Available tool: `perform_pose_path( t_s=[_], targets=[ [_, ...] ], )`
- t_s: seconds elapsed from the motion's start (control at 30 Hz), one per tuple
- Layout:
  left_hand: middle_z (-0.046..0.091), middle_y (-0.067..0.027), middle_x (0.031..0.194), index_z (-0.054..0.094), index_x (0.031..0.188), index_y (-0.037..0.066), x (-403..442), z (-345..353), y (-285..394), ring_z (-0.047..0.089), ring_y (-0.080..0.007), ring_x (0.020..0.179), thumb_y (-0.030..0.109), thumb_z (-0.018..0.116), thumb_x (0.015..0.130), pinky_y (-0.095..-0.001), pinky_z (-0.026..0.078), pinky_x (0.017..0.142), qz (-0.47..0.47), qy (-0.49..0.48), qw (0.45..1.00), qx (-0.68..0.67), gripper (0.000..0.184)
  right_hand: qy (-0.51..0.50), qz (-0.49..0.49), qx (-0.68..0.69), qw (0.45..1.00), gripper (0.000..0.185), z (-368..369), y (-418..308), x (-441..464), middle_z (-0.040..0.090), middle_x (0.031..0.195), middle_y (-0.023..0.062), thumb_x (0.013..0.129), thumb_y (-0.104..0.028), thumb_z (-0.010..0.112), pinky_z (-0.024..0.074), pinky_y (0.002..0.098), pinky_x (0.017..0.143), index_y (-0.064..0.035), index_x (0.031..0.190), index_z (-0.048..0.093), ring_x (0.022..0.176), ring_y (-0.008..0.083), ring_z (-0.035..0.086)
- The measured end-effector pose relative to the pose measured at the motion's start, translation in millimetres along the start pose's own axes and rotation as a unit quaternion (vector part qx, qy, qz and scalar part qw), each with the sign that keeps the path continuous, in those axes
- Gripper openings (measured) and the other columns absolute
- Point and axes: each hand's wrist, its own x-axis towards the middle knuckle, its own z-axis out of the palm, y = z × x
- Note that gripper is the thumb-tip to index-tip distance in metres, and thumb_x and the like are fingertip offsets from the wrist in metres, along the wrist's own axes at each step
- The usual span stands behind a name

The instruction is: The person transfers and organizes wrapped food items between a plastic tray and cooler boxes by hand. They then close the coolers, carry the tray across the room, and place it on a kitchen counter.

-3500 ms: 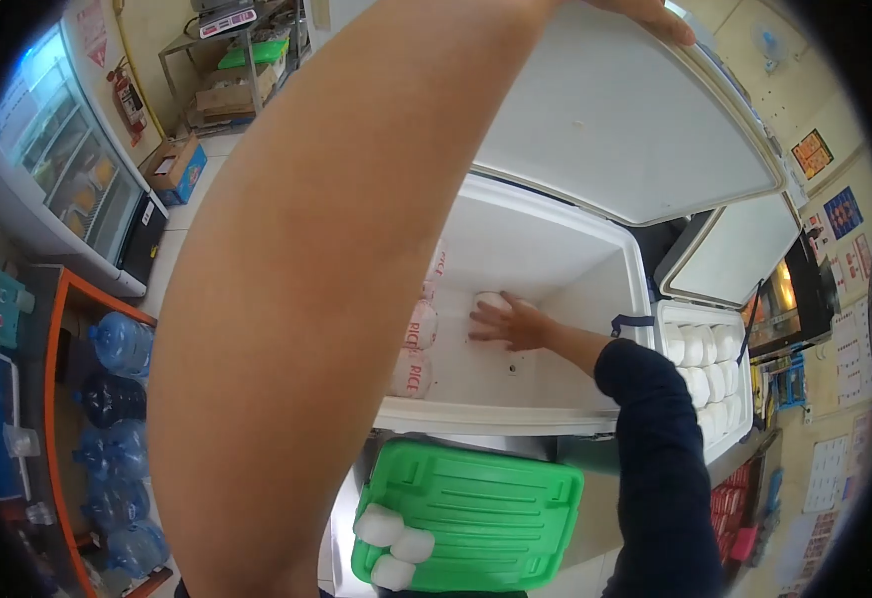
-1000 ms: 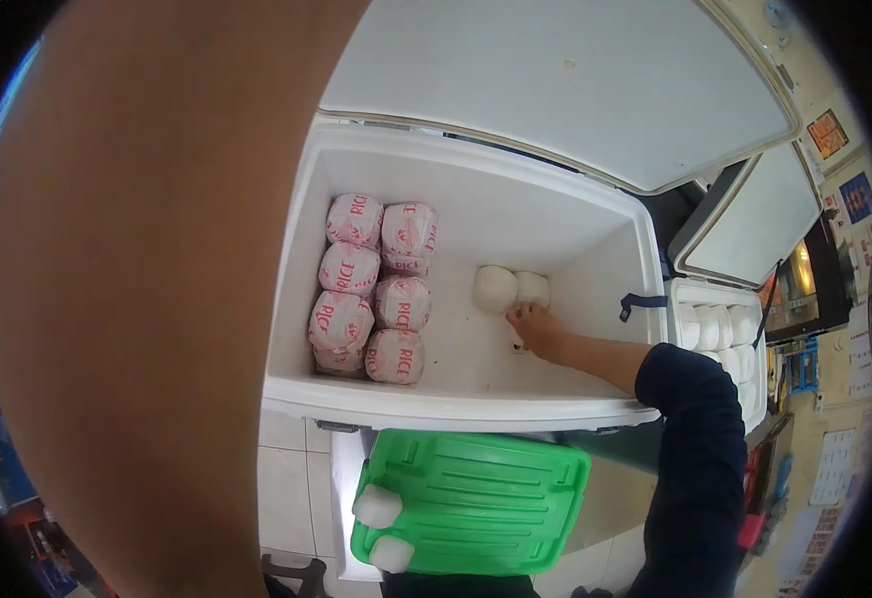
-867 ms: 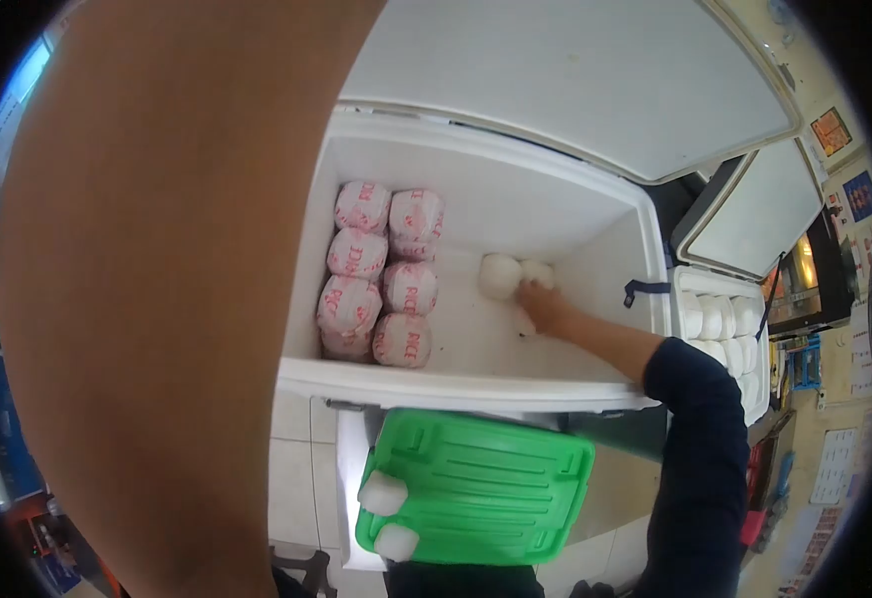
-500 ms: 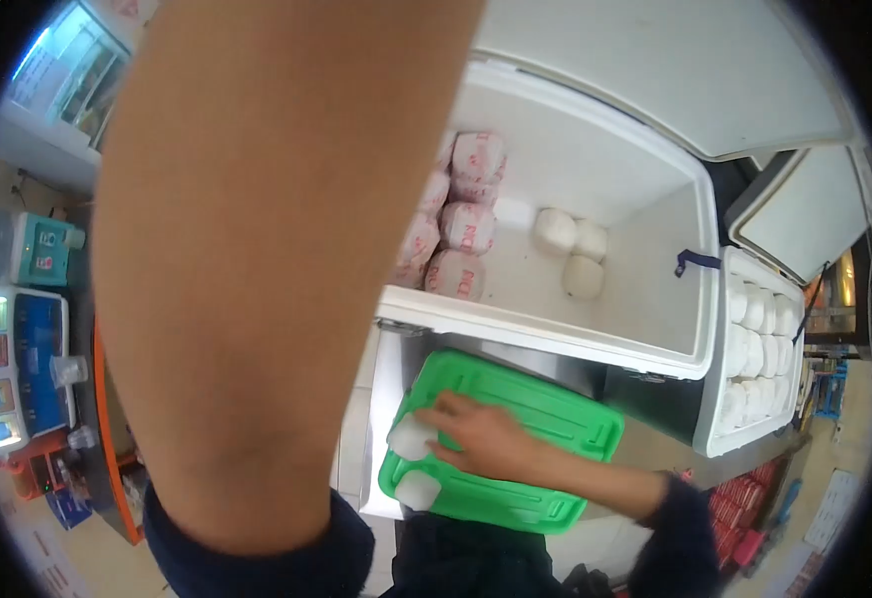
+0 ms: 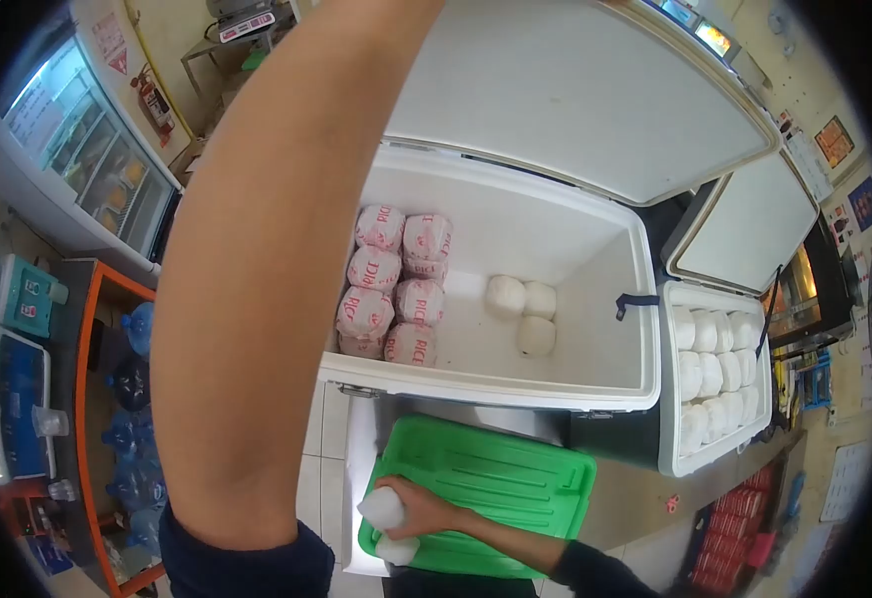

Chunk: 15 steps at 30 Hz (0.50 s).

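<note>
My right hand (image 5: pixel 422 506) grips a white wrapped bundle (image 5: pixel 382 508) above the left end of a green tray (image 5: pixel 506 463). Just below it, a second white bundle (image 5: pixel 397 550) rests on the tray. My left forearm (image 5: pixel 257 289) reaches up across the view, and its hand lies beyond the top edge, near the raised lid (image 5: pixel 566 100) of a white cooler box (image 5: pixel 605 384). Inside the cooler, several bundles printed RICE (image 5: pixel 396 299) are stacked at the left. Three plain white bundles (image 5: pixel 523 311) sit together near its middle.
A smaller open cooler (image 5: pixel 667 439) filled with white bundles stands at the right. Red packets (image 5: pixel 737 523) lie at lower right. On the left are an orange-edged shelf (image 5: pixel 85 399) with blue bottles and a glass-door fridge (image 5: pixel 97 140).
The view has tilted up, showing more of the lid and the room. My right hand has closed around the upper white bundle on the tray. My left arm stays raised.
</note>
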Motion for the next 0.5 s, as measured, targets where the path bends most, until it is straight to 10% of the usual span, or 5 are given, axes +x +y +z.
perform_pose_path(
  t_s=[0.17,0.3,0.5],
  targets=[
    [0.073,-0.0208,0.116,0.076,0.111,0.005,-3,0,1,0.069,-0.0286,0.107,0.048,0.078,0.082,-0.0403,0.054,0.093,-0.014,0.012,1.000,0.016,0.053,0.016,-0.234,-0.040,0.971,0.087,-152,-168,-62,0.052,0.136,0.0161,0.070,-0.026,0.084,0.0377,0.0455,0.111,-0.0100,0.145,0.044,0.130,0.0364,0.048],
    [0.073,-0.0209,0.115,0.075,0.113,0.004,1,-3,-2,0.069,-0.0288,0.106,0.048,0.076,0.083,-0.0392,0.054,0.092,0.013,-0.013,1.000,-0.004,0.053,0.068,-0.155,-0.309,0.936,0.085,-282,-240,-65,0.052,0.135,0.0163,0.066,-0.023,0.083,0.0414,0.0476,0.108,-0.0128,0.143,0.047,0.126,0.0388,0.050],
    [0.073,-0.0212,0.115,0.075,0.114,0.003,-1,-5,-1,0.069,-0.0286,0.107,0.048,0.076,0.083,-0.0388,0.054,0.091,0.012,-0.015,1.000,0.010,0.054,-0.116,0.101,-0.467,0.871,0.084,-368,-61,50,0.050,0.131,0.0165,0.062,-0.019,0.085,0.0511,0.0468,0.095,-0.0222,0.138,0.050,0.118,0.0393,0.055]
  ],
)
